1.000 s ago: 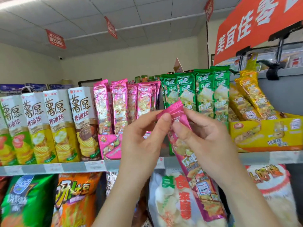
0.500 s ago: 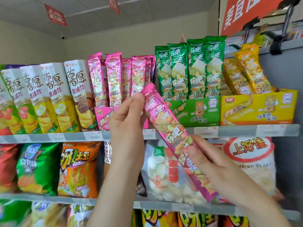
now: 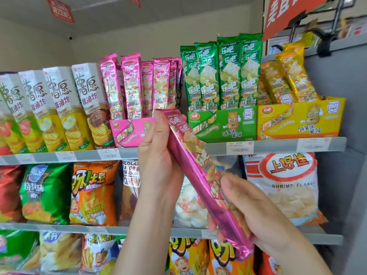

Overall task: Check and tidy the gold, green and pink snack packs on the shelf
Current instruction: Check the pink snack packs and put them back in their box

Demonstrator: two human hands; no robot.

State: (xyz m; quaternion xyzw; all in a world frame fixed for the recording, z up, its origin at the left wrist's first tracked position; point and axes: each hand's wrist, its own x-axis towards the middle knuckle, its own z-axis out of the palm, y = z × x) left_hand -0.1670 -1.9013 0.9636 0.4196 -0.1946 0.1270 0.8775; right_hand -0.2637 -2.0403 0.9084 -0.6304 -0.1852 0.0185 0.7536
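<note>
One pink pack [image 3: 190, 155], left hand [image 3: 156, 155] gripping its top and right hand [image 3: 256, 213] now its foot (check seemingly over), tilts toward its box [image 3: 129, 132].

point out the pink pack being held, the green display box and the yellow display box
held pink snack pack [image 3: 195, 161], head view, middle of the wrapper
green display box [image 3: 224, 124], head view, front panel beside the potato mascot
yellow display box [image 3: 297, 121], head view, middle of the front panel

Pink display box [image 3: 127, 132]: right part was hidden behind the left hand [image 3: 158, 155]. Fingertips [image 3: 213, 225] of the right hand [image 3: 258, 211]: were blurred beside the pink pack [image 3: 190, 161]. Red sign [image 3: 288, 12], upper right: was cut by the top edge.
</note>
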